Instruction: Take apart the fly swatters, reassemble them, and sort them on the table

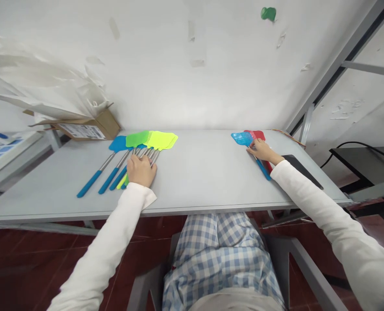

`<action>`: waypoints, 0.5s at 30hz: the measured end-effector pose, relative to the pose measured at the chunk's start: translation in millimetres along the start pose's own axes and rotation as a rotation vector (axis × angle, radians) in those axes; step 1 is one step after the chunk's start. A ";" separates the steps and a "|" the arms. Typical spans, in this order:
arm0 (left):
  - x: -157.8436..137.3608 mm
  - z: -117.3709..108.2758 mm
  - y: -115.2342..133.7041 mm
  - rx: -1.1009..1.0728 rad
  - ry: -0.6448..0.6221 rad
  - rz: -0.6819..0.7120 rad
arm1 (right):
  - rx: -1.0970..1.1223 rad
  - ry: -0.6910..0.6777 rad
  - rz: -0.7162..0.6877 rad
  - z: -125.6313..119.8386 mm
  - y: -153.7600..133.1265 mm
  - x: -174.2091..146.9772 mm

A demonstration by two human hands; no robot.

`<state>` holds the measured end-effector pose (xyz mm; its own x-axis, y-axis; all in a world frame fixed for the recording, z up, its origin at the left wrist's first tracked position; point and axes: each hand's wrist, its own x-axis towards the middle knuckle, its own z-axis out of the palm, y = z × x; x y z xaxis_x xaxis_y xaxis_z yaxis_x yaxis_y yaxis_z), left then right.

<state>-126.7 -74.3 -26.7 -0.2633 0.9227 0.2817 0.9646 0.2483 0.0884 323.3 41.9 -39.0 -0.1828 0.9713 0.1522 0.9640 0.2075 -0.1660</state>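
Note:
My left hand (142, 169) is curled over the metal shafts of several fly swatters at the left of the table. A yellow fly swatter head (162, 140) lies on top there, overlapping a green fly swatter head (136, 138). Blue heads show beneath and beside them, and a blue handle (89, 184) points toward the front edge. Over on the right, my right hand (260, 150) pinches the shaft of a blue fly swatter (243, 138). Under it lies a red fly swatter (258, 134), mostly covered. Both sets of fingertips are partly hidden.
The grey table (198, 172) stands against a white wall. An open cardboard box (106, 125) with plastic wrapping sits at the back left. A flat black object (302, 170) lies by my right forearm. A metal frame (337, 69) rises at the right.

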 end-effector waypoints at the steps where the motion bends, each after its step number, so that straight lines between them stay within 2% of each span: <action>1: 1.5 0.6 0.9 0.013 -0.009 -0.006 | -0.003 0.019 0.011 -1.6 -2.2 -0.6; 4: 2.4 1.4 8.1 0.009 -0.034 0.009 | 0.027 0.118 0.010 -8.6 -17.1 -9.1; 6: -2.4 -0.8 19.3 -0.043 -0.032 0.058 | 0.133 0.121 -0.062 -14.4 -37.1 -20.1; 9: -16.0 -10.3 47.6 -0.215 -0.069 0.128 | 0.433 -0.054 -0.245 -21.7 -81.6 -38.9; 10: -20.6 -14.6 59.1 -0.288 -0.096 0.151 | 0.542 -0.106 -0.266 -23.4 -98.4 -43.9; 13: -28.5 -26.3 92.5 -0.415 -0.140 0.240 | 0.939 -0.196 -0.187 -25.9 -145.6 -50.2; 15: -27.0 -30.0 109.7 -0.417 -0.149 0.319 | 1.218 -0.140 -0.123 -25.6 -168.6 -46.2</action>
<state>-14.1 -80.8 4.0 0.0759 0.9724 0.2206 0.9018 -0.1613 0.4009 174.1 -40.9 6.9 -0.3506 0.9263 0.1378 0.1436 0.1986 -0.9695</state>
